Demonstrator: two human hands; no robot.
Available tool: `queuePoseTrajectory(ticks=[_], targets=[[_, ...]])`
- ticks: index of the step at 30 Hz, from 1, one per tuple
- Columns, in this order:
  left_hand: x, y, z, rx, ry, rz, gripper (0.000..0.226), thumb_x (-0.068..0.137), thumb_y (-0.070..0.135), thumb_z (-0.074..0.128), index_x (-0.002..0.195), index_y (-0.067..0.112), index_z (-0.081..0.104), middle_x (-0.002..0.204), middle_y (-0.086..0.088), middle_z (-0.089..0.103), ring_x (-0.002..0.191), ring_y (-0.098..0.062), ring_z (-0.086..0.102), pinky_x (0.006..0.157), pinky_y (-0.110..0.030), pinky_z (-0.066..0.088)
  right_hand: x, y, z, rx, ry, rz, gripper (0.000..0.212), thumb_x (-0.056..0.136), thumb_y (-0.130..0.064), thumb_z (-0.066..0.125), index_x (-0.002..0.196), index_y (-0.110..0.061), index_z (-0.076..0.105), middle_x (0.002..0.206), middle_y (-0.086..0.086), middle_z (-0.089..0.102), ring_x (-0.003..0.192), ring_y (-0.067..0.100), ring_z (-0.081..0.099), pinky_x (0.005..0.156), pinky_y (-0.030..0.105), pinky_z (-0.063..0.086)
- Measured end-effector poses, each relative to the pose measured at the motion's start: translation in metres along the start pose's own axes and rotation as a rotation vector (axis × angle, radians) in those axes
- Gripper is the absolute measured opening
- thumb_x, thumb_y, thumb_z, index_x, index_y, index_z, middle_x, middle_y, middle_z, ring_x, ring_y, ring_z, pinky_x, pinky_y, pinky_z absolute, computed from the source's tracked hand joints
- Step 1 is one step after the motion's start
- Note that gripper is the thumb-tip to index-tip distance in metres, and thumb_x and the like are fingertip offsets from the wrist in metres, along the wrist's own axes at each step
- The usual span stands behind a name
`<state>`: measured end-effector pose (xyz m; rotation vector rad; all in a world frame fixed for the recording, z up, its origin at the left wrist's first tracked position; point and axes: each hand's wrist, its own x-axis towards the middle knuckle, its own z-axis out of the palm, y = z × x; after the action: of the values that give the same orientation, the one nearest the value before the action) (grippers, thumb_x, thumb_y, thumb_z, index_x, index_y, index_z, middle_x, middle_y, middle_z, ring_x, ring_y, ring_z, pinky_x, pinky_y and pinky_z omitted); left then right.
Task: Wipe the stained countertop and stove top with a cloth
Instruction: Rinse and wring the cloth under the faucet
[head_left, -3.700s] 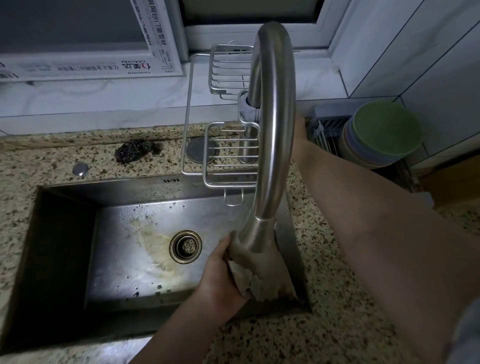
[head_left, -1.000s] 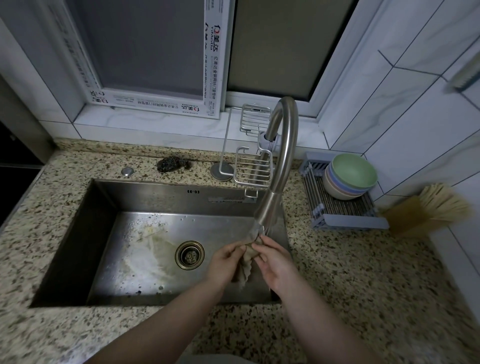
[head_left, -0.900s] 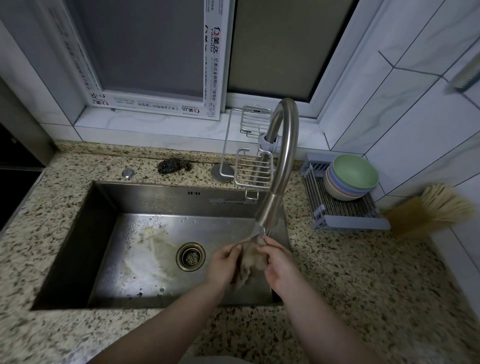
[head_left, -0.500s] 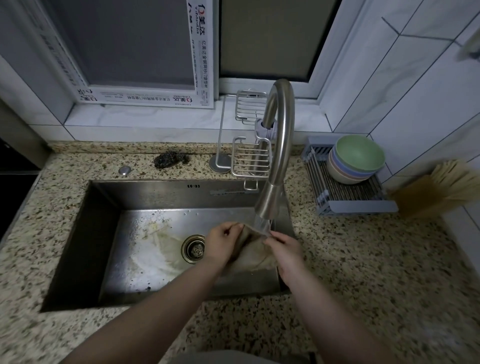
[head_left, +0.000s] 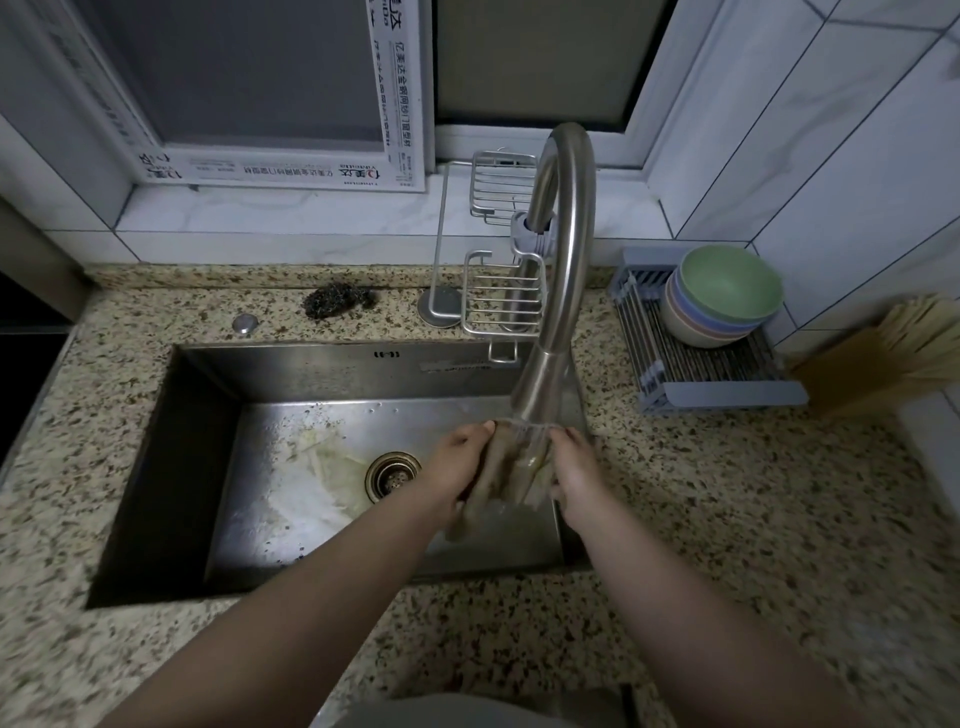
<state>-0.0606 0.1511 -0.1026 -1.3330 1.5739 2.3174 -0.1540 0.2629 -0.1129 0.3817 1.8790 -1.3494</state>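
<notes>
A wet brownish cloth (head_left: 501, 480) hangs bunched between my two hands over the right side of the steel sink (head_left: 208, 467). My left hand (head_left: 457, 462) grips its left edge and my right hand (head_left: 574, 467) grips its right edge. Water runs from the curved steel faucet (head_left: 563, 270) straight onto the cloth. The speckled granite countertop (head_left: 753, 519) surrounds the sink. The stove top is out of view.
A wire soap rack (head_left: 501, 296) stands behind the faucet. A dark scouring pad (head_left: 337, 300) lies behind the sink. Stacked bowls (head_left: 722, 296) sit on a grey drying rack (head_left: 701, 374) at right, beside a bundle of chopsticks (head_left: 893, 348). The drain (head_left: 392, 475) has pale residue around it.
My right hand came off the faucet side and joined the left on the cloth. Both hands have rubbed and spread the cloth under the running water; the view pulled back.
</notes>
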Motion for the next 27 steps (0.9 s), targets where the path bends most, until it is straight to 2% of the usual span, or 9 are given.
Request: queuePoseTrajectory(ticks=[2,5,10,13,16,19,22,25,27], targets=[[-0.005,-0.005,0.011,-0.134,-0.088,-0.118,0.026,0.106,0.027,0.05,0.113,0.011,0.069,0.105,-0.014,0.074,0.095,-0.028,0.07,0.084,-0.038,0.057,-0.004,0.0,0.011,0.25,-0.106,0.166,0.04,0.103,-0.043,0.049,0.105,-0.014,0.076,0.105,0.017,0.077,0.099,0.032,0.071,0.097,0.046,0.056],[-0.006,-0.014,0.016,-0.064,-0.156,-0.141,0.024,0.106,0.016,0.048,0.116,0.019,0.07,0.111,-0.009,0.075,0.104,-0.026,0.07,0.089,-0.043,0.057,-0.014,0.003,0.023,0.264,-0.213,0.241,0.042,0.098,-0.051,0.057,0.09,-0.016,0.078,0.096,0.016,0.077,0.095,0.033,0.07,0.096,0.048,0.053],[-0.009,-0.022,0.002,-0.159,0.049,-0.038,0.015,0.103,0.015,0.054,0.108,0.011,0.068,0.119,-0.016,0.07,0.106,-0.028,0.067,0.081,-0.033,0.06,0.0,0.003,0.026,0.334,-0.011,0.112,0.023,0.106,-0.028,0.054,0.119,-0.018,0.069,0.117,0.017,0.074,0.103,0.036,0.073,0.091,0.053,0.059],[-0.007,-0.03,-0.004,-0.211,0.23,-0.138,0.017,0.1,0.035,0.059,0.104,0.019,0.063,0.122,-0.012,0.066,0.106,-0.025,0.06,0.095,-0.036,0.047,0.006,-0.002,0.024,0.398,-0.004,0.147,0.034,0.108,-0.033,0.047,0.116,-0.009,0.07,0.111,0.019,0.075,0.1,0.034,0.073,0.087,0.046,0.06],[-0.007,-0.024,0.004,-0.553,0.012,-0.374,0.045,0.099,0.054,0.052,0.108,0.013,0.07,0.116,-0.014,0.071,0.103,-0.027,0.063,0.107,-0.042,0.043,-0.004,0.0,0.036,0.291,-0.029,0.123,0.032,0.104,-0.038,0.054,0.111,-0.011,0.071,0.104,0.018,0.077,0.094,0.035,0.074,0.09,0.05,0.06],[-0.005,-0.017,0.016,-0.661,-0.005,-0.387,0.045,0.101,0.049,0.046,0.096,0.011,0.07,0.085,-0.011,0.074,0.081,-0.023,0.068,0.083,-0.033,0.054,-0.022,0.021,0.055,-0.051,0.022,-0.113,0.022,0.102,-0.038,0.059,0.11,-0.02,0.07,0.116,0.011,0.072,0.105,0.031,0.069,0.099,0.046,0.055],[0.001,-0.011,0.015,-0.71,0.056,-0.417,0.037,0.106,0.038,0.04,0.088,0.014,0.061,0.065,-0.005,0.066,0.072,-0.016,0.063,0.067,-0.024,0.051,-0.033,0.046,0.065,-0.337,-0.074,-0.454,0.028,0.108,-0.031,0.047,0.131,-0.018,0.057,0.128,0.004,0.06,0.118,0.024,0.058,0.097,0.032,0.044],[-0.004,-0.013,0.015,-0.623,0.053,-0.374,0.034,0.107,0.032,0.042,0.096,0.012,0.067,0.075,-0.008,0.072,0.074,-0.019,0.068,0.068,-0.03,0.056,-0.02,0.031,0.054,-0.336,0.015,-0.268,0.039,0.108,-0.041,0.046,0.143,-0.025,0.049,0.125,0.002,0.062,0.107,0.022,0.059,0.088,0.031,0.043],[-0.016,-0.012,0.021,-0.6,0.016,-0.366,0.035,0.11,0.029,0.037,0.104,0.015,0.068,0.07,-0.006,0.072,0.07,-0.02,0.072,0.062,-0.026,0.057,-0.003,0.018,0.041,-0.204,0.001,-0.014,0.047,0.105,-0.054,0.045,0.128,-0.018,0.065,0.116,0.009,0.073,0.103,0.026,0.067,0.092,0.036,0.052]])
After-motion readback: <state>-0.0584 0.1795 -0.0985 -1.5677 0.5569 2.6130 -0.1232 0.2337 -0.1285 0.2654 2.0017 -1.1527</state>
